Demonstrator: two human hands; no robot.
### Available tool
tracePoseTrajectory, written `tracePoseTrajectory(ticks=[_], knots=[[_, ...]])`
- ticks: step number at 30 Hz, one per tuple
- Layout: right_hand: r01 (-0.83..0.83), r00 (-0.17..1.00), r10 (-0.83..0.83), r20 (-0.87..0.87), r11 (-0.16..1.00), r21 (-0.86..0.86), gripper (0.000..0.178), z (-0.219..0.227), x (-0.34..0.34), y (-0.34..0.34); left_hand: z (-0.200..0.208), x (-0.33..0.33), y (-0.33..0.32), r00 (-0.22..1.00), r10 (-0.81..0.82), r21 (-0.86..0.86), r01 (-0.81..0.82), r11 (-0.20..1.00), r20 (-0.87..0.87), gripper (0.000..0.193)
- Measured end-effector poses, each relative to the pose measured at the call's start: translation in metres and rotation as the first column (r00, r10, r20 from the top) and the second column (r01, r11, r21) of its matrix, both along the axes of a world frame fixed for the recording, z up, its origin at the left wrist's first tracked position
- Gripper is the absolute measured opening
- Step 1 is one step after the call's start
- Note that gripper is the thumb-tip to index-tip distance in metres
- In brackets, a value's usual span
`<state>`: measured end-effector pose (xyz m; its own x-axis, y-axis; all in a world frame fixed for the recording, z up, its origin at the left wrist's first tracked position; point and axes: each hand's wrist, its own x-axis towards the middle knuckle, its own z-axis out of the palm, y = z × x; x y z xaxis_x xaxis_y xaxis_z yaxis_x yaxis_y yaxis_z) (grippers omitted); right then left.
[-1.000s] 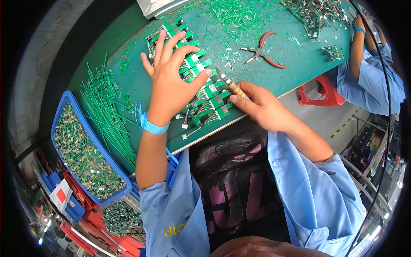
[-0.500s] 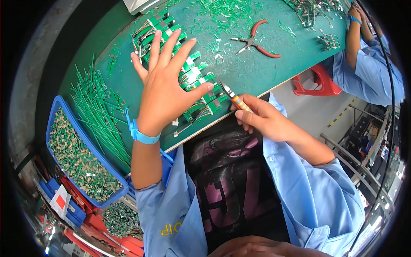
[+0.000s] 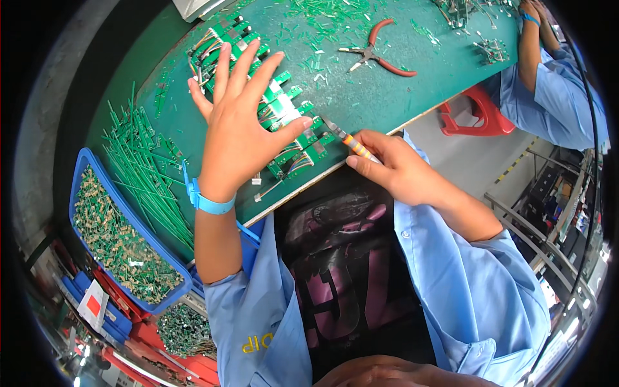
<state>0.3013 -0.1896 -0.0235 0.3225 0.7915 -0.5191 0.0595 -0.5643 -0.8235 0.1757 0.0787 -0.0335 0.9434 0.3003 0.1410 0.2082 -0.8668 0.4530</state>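
Note:
A row of green circuit boards [image 3: 282, 106] with coloured wires and white connectors lies slantwise on the green bench. My left hand [image 3: 242, 132], in a blue wrist strap, rests over it with the fingers spread wide, the thumb near its lower right boards. Between the fingers and thumb of my right hand [image 3: 396, 164] is a slim craft knife [image 3: 358, 147] with a yellow, orange and grey banded handle. Its dark pointed blade is aimed up and left, beside the right edge of the boards; whether it touches them I cannot tell.
Red-handled pliers [image 3: 371, 55] lie open on the bench [image 3: 361, 97] among scattered green offcuts. Long green strips [image 3: 145, 184] lie left of my hand. A blue bin [image 3: 187, 284] of small parts stands at left. A co-worker's arm [image 3: 530, 58] and a red stool [image 3: 477, 113] are at right.
In the picture, the boards, pliers and both hands have shifted slightly left. My right hand has turned the craft knife so its blade lies flatter, pointing more to the left.

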Motion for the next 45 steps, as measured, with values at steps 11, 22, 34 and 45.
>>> tracePoseTrajectory(ticks=[11, 22, 34, 45], knots=[[-0.227, 0.893, 0.147, 0.426, 0.963, 0.143, 0.019, 0.015, 0.082, -0.039, 0.002, 0.001, 0.001, 1.0, 0.002, 0.015, -0.002, 1.0, -0.02, 0.09], [-0.549, 0.272, 0.449, 0.851, 0.799, -0.246, 0.021, 0.011, 0.104, -0.005, 0.007, 0.001, 0.0, 0.999, -0.004, 0.0, 0.004, 1.0, -0.052, 0.09], [-0.725, 0.194, 0.325, 0.926, 0.683, -0.087, 0.025, 0.003, 0.143, 0.018, 0.027, -0.016, -0.026, 0.989, -0.077, -0.162, 0.098, 0.982, 0.127, 0.061], [-0.518, 0.193, 0.384, 0.903, 0.821, -0.239, 0.033, 0.004, 0.128, 0.042, 0.019, -0.054, -0.018, 0.92, 0.172, -0.395, -0.021, 0.919, 0.351, 0.042]])
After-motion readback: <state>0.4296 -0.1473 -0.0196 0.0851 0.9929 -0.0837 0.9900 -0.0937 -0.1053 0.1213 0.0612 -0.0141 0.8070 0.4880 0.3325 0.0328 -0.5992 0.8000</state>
